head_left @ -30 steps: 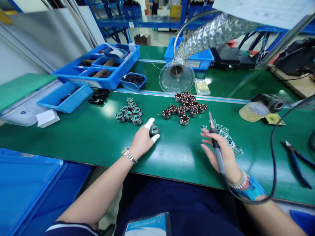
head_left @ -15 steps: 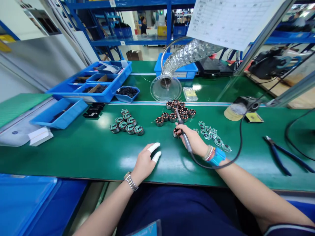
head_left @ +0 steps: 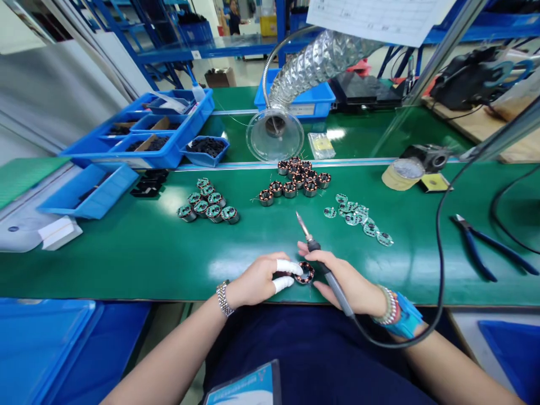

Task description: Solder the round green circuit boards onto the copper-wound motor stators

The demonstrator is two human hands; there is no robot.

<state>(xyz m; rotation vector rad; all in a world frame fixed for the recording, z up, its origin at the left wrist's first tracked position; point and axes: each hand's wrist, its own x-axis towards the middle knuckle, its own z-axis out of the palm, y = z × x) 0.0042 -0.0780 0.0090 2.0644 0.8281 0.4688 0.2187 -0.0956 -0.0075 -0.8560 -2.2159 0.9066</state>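
My right hand (head_left: 358, 281) holds a soldering iron (head_left: 340, 292) with its tip pointing up and away from me. Near the front edge of the green bench lies a copper-wound motor stator (head_left: 310, 274). My left hand (head_left: 255, 279), white cots on thumb and forefinger, grips that stator from its left side. Beyond the hands stand several more wound stators (head_left: 289, 189) in a cluster. Small round green circuit boards (head_left: 352, 218) lie loose to the right. Several stators topped with green boards (head_left: 214, 212) form a group to the left.
A clear fume hood (head_left: 275, 135) on a foil duct hangs behind the stators. Blue-handled cutters (head_left: 476, 247) lie at right, near a round yellowish tub (head_left: 403, 174). Blue parts bins (head_left: 93, 194) stand at left. The iron's black cord (head_left: 441, 247) loops over my right forearm.
My right hand has brought one stator and the soldering iron towards me, near the bench edge. My left hand has moved right and closed on that stator. The view has tilted down slightly.
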